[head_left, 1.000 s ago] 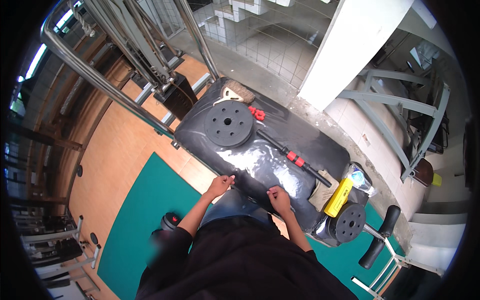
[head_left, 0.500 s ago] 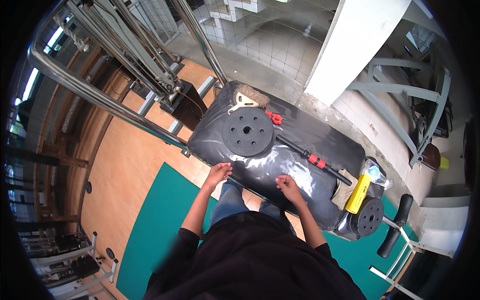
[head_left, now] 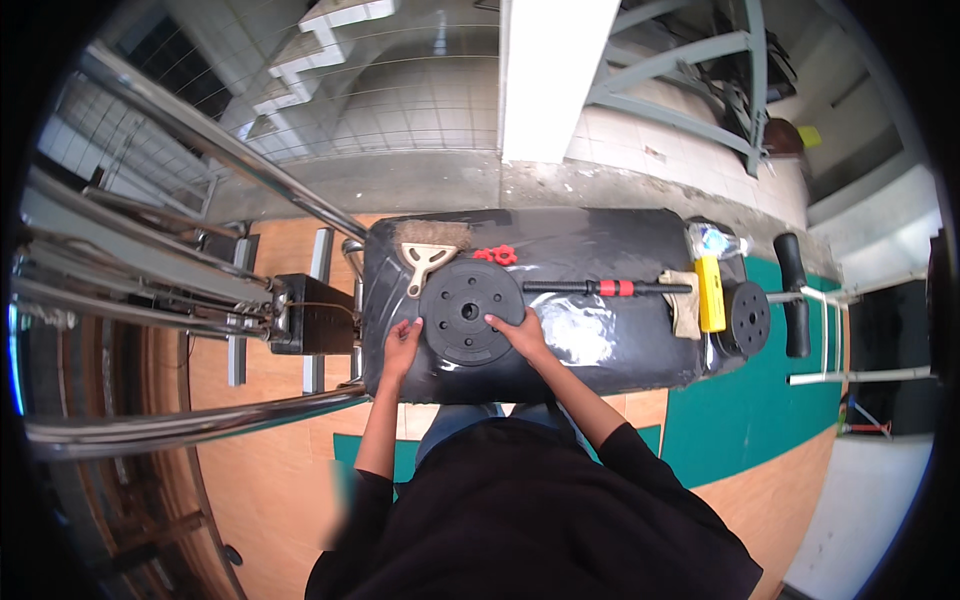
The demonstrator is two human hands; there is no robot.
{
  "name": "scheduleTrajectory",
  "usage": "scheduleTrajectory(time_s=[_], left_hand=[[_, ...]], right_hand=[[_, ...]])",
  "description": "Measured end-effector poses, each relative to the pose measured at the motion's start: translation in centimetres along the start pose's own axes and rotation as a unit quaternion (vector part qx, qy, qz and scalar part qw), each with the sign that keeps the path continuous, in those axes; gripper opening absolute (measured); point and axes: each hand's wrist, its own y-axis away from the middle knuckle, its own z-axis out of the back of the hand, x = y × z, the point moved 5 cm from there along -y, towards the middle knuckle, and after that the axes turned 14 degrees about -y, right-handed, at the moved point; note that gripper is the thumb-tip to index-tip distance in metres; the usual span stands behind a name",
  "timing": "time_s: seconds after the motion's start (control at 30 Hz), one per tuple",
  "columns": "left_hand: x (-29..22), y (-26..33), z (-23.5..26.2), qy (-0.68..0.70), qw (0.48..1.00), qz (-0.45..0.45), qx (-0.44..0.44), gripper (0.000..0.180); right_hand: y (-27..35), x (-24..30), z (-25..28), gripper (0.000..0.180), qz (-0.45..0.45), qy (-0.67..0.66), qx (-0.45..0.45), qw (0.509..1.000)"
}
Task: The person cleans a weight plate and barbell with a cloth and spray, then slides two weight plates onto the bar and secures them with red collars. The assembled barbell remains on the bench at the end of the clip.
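Observation:
A round black weight plate (head_left: 455,343) lies flat on a black padded bench (head_left: 640,350). My right hand (head_left: 524,335) is at the plate's right side, its thumb over the top toward the centre hole and its fingers around the rim. Just off the plate's left edge is my left hand (head_left: 402,345), holding nothing, its fingers loosely bent and apart. Behind the plate rest a cream fan-shaped brush (head_left: 428,256) with brown bristles and red star-shaped collars (head_left: 497,254). A black dumbbell bar (head_left: 570,288) with red bands extends to the right.
At the bench's right end are a cream cloth (head_left: 685,308), a yellow box-like item (head_left: 711,293), a clear plastic bottle (head_left: 715,241) and a second black plate (head_left: 747,318). Chrome machine rails (head_left: 200,420) flank the left. Green matting (head_left: 745,410) covers part of the floor.
My view has turned, and the bench now runs level across it. Both hands have moved forward from the bench's near edge to the plate; the right hand now touches it.

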Motion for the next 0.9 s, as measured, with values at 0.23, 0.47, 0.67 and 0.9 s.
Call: scheduleTrajectory(time_s=[0.23,0.47,0.67,0.9], left_hand=[[-0.2,-2.7,-1.8,0.018,0.994,0.050,0.097,0.071],[-2.6,-0.9,-2.3,-0.049,0.989,0.057,0.130,0.084],[-2.3,-1.2,-3.2,-0.214,0.977,-0.005,-0.024,0.103],[-0.6,-2.0,-3.0,-0.127,0.991,0.002,-0.030,0.094]], right_hand=[[1.5,0.4,1.4,0.078,-0.097,-0.066,-0.053,0.992],[5.0,-2.7,6.4,0.064,-0.118,-0.231,-0.079,0.962],[8.6,-3.7,9.5,0.050,-0.104,-0.340,-0.138,0.924],[12.5,-5.0,13.4,0.041,-0.107,-0.365,-0.186,0.906]])
